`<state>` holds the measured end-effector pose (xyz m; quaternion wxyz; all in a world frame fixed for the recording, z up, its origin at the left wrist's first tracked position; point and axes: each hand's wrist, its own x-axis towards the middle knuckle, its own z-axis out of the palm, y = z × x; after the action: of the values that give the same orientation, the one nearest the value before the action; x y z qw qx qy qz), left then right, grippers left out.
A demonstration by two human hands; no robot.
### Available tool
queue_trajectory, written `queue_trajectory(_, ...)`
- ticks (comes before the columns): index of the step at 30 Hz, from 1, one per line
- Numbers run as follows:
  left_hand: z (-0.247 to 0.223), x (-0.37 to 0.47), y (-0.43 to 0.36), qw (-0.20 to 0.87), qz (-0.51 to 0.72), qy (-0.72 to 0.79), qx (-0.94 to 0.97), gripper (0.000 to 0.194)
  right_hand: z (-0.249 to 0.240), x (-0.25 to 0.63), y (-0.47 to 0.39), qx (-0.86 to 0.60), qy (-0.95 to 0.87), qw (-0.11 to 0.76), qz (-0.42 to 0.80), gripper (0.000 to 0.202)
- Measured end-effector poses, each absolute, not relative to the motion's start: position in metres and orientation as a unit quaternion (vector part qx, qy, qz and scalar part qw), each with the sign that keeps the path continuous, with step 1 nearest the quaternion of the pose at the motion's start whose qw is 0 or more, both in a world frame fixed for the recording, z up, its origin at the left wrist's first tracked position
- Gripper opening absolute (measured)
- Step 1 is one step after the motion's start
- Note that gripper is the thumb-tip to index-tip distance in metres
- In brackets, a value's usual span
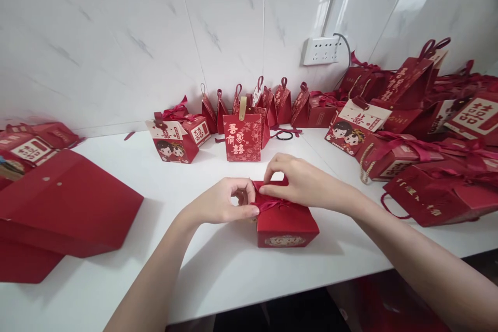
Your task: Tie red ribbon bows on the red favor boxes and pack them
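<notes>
A small red box (288, 225) with a pale round pattern on its front side sits on the white table in front of me. A dark red ribbon (273, 204) is tied across its top. My left hand (229, 201) is at the box's left top edge, its thumb and curled fingers closing on the ribbon. From the right, my right hand (290, 179) reaches over the box, thumb and forefinger pinched together on the ribbon near the top.
Behind stands a red box with gold writing (243, 137), with several small looped boxes along the wall. Many red boxes (439, 192) are piled at the right. Large red boxes (78, 202) lie at the left. The white table (218, 290) ends at a front edge.
</notes>
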<state>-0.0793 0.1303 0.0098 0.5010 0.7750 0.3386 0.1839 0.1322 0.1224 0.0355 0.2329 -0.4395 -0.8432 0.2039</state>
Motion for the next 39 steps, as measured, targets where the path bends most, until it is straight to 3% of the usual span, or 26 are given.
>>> queue_trajectory(4, 0.011, -0.08, 0.128, 0.501, 0.193, 0.33, 0.777, 0.012, 0.032, 0.119, 0.126, -0.438, -0.84, 0.225, 0.229, 0.013)
queue_trajectory(11, 0.013, -0.078, 0.123, 0.438, 0.139, 0.31, 0.832, 0.034, 0.024, 0.119, 0.124, -0.508, -0.772, 0.265, 0.276, 0.018)
queue_trajectory(21, 0.013, -0.076, 0.123, 0.44, 0.137, 0.295, 0.837, 0.038, 0.02, 0.114, 0.135, -0.566, -0.747, 0.257, 0.234, 0.019)
queue_trajectory(25, 0.012, -0.076, 0.122, 0.434, 0.137, 0.299, 0.839, 0.038, 0.022, 0.123, 0.135, -0.538, -0.73, 0.313, 0.281, 0.019)
queue_trajectory(28, 0.012, -0.076, 0.122, 0.424, 0.143, 0.298, 0.843, 0.037, 0.025, 0.139, 0.12, -0.557, -0.702, 0.364, 0.255, 0.025)
queue_trajectory(31, 0.013, -0.075, 0.123, 0.425, 0.146, 0.293, 0.844, 0.037, 0.022, 0.154, 0.1, -0.615, -0.693, 0.304, 0.221, 0.04)
queue_trajectory(34, 0.014, -0.074, 0.123, 0.429, 0.146, 0.294, 0.841, 0.037, 0.015, 0.161, 0.087, -0.61, -0.694, 0.263, 0.279, 0.047)
queue_trajectory(37, 0.015, -0.073, 0.121, 0.448, 0.159, 0.313, 0.822, 0.029, 0.008, 0.161, 0.084, -0.558, -0.675, 0.304, 0.376, 0.044)
queue_trajectory(39, 0.016, -0.073, 0.12, 0.482, 0.18, 0.329, 0.791, 0.014, 0.004, 0.161, 0.084, -0.52, -0.641, 0.335, 0.455, 0.042)
